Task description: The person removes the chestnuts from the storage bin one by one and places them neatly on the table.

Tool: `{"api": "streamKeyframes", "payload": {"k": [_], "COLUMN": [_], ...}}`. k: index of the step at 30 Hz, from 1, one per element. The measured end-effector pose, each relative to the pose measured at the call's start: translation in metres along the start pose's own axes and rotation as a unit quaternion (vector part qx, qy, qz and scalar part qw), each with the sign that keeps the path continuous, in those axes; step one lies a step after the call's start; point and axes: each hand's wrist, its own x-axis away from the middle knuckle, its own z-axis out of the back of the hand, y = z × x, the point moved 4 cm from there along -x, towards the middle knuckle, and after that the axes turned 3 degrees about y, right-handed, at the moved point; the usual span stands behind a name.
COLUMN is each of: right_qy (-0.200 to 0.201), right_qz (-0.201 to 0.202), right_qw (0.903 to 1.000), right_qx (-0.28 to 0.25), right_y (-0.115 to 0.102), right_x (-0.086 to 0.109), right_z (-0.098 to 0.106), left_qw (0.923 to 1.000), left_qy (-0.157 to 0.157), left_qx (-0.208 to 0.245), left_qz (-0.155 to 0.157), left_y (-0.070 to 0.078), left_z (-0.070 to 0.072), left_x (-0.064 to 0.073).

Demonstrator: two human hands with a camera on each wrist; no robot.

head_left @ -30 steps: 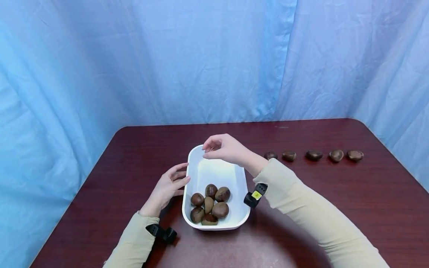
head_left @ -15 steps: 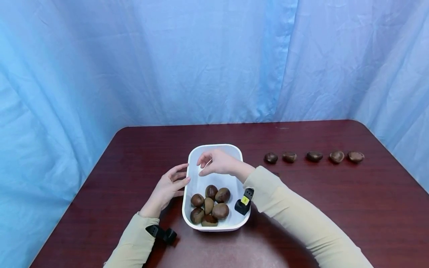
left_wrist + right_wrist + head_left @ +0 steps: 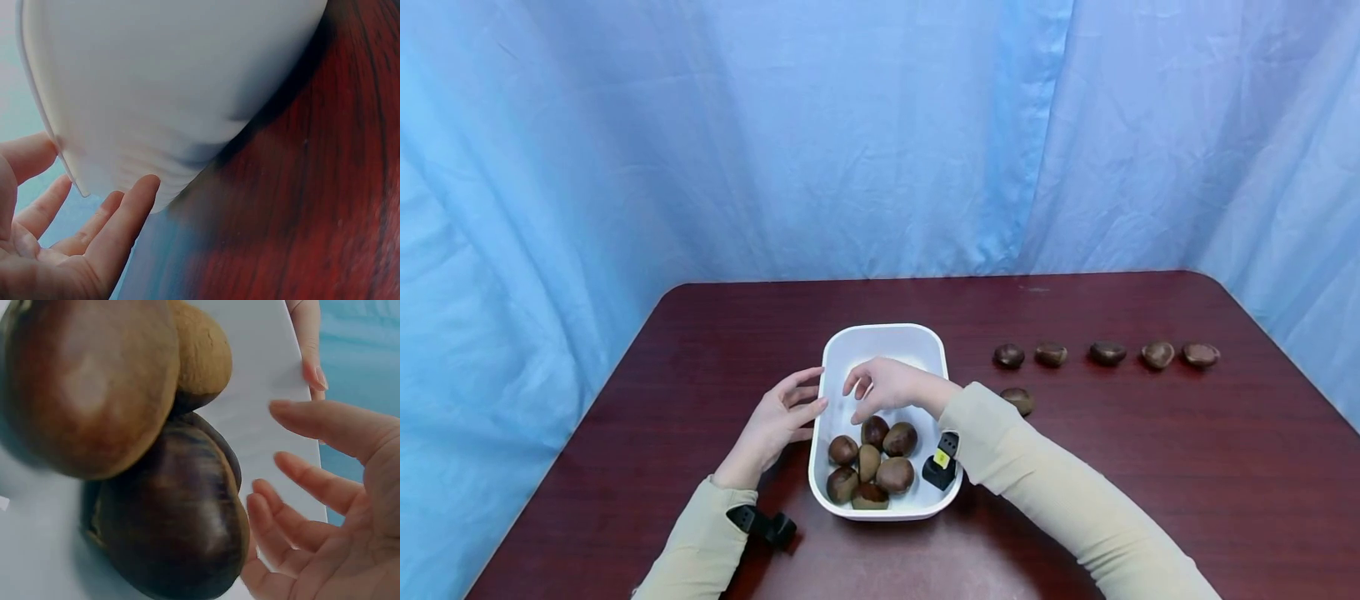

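Note:
A white rectangular tub stands on the table, with several brown chestnuts gathered at its near end. My left hand rests against the tub's left side. In the left wrist view its thumb and fingers, nearly straight, meet the rim and outer wall of the tub. Over the tub's interior, just beyond the chestnuts, is my right hand, fingers loosely bent and nothing between them. The right wrist view shows its fingertips close beside a large dark chestnut.
Several chestnuts form a row across the table's back right. Another chestnut lies nearer, partly behind the right sleeve. Blue curtains hang behind the dark red table.
My right hand has come from the tub's far end nearer and lower, toward the chestnuts inside. The lone chestnut beside the right sleeve has come into view. The left hand stays put.

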Motion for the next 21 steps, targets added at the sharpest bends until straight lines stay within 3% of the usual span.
{"api": "streamKeyframes", "payload": {"k": [8,21], "right_qy": [-0.056,-0.066], "right_qz": [-0.019,-0.025], "right_qw": [0.9981,0.9971], "right_qx": [0.015,0.028], "right_y": [0.0043,0.0068], "right_x": [0.0008,0.0023], "right_z": [-0.0069,-0.0099], "left_qw": [1.0,1.0], "left_qy": [0.002,0.004], "left_qx": [-0.005,-0.008], "left_qz": [0.001,0.002], "left_y": [0.0003,0.0016], "left_z": [-0.0005,-0.001], "left_x": [0.0005,0.0025]}}
